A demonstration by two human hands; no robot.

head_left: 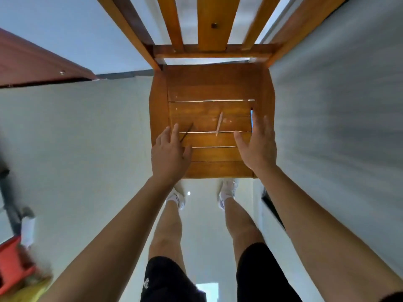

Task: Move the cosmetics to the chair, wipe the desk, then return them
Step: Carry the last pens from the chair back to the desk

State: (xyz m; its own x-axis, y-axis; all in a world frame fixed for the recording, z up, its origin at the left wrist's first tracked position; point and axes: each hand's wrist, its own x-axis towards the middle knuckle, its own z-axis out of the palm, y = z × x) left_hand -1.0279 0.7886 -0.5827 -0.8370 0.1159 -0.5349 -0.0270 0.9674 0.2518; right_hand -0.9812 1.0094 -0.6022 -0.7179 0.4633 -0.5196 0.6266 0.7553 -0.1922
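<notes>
Head view: a varnished wooden chair (213, 83) has a seat of flat slats. On it lie three slim cosmetic sticks: one dark pencil (186, 132), one pale pointed pencil (219, 124) and one blue stick (251, 120) at the right edge. Two hands hover over the seat. The left hand (169, 153) is by the dark pencil and the right hand (258, 147) beside the blue stick. Both have fingers straight and spread, gripping nothing.

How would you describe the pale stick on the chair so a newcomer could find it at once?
On the wooden chair, look at the slatted seat, where three slim sticks lie. The pale stick is the middle one. The dark stick lies to its left and the blue stick to its right; it alone is pinkish-beige.
</notes>
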